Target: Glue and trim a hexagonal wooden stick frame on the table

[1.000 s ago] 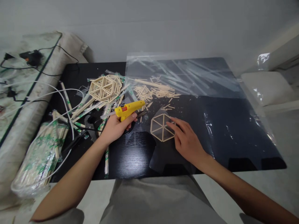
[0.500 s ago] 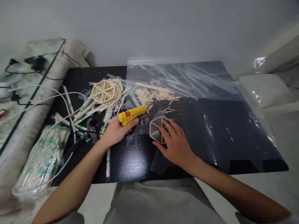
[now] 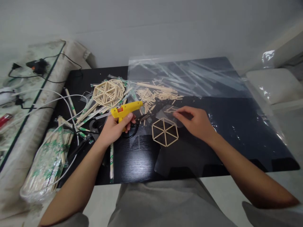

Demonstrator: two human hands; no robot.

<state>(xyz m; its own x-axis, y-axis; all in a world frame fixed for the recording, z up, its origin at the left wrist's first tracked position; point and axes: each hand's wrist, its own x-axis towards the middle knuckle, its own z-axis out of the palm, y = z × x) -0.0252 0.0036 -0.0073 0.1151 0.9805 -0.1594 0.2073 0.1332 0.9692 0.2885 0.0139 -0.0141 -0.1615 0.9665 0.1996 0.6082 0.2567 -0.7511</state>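
My left hand (image 3: 117, 127) is wrapped round the handle of a yellow hot glue gun (image 3: 126, 108), its nozzle pointing right and a glue stick jutting from the back. A flat wooden hexagon with spokes (image 3: 165, 132), made of thin sticks, lies on the table in front of me, untouched. Just beyond its upper right side, my right hand (image 3: 195, 121) has thumb and forefinger pinched at the edge of a small clear plastic sheet (image 3: 169, 116). Scissors (image 3: 143, 117) lie partly hidden beside the left hand.
Stacked hexagon frames (image 3: 109, 93) sit among wrapped chopsticks at the back left. Short cut sticks (image 3: 163, 93) are piled behind the hexagon. A large plastic sheet (image 3: 189, 75) covers the back right. White cable (image 3: 68, 104) loops over a chopstick pack (image 3: 47, 160) at left.
My right hand has left the hexagon and moved up and right to the clear plastic sheet. The glue gun has shifted slightly left and up in my left hand.
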